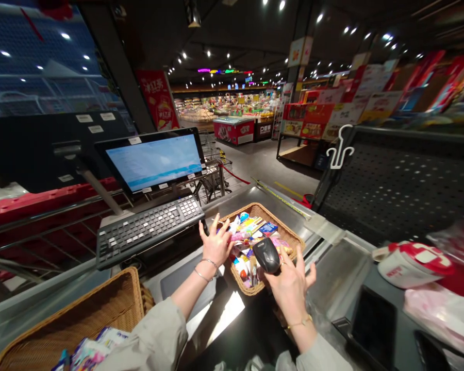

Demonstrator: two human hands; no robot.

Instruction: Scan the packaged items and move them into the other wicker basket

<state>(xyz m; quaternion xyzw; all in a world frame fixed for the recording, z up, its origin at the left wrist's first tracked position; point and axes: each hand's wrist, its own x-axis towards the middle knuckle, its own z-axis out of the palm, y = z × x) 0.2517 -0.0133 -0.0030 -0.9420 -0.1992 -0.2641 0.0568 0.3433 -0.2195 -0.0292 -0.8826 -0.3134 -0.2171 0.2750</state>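
Two wicker baskets holding packets; left hand splayed, right hand at scanner, grip unclear.

The scene is dimly lit by small white spotlights under a dark ceiling, and points of light are shown in the bluish pane at the left. A harsh white patch is cast on the counter beside deep shadow. The screen is lit pale blue. The hands are rendered fairly sharply, but the far right is smeared by blur, and the edges are stretched by wide-angle distortion.
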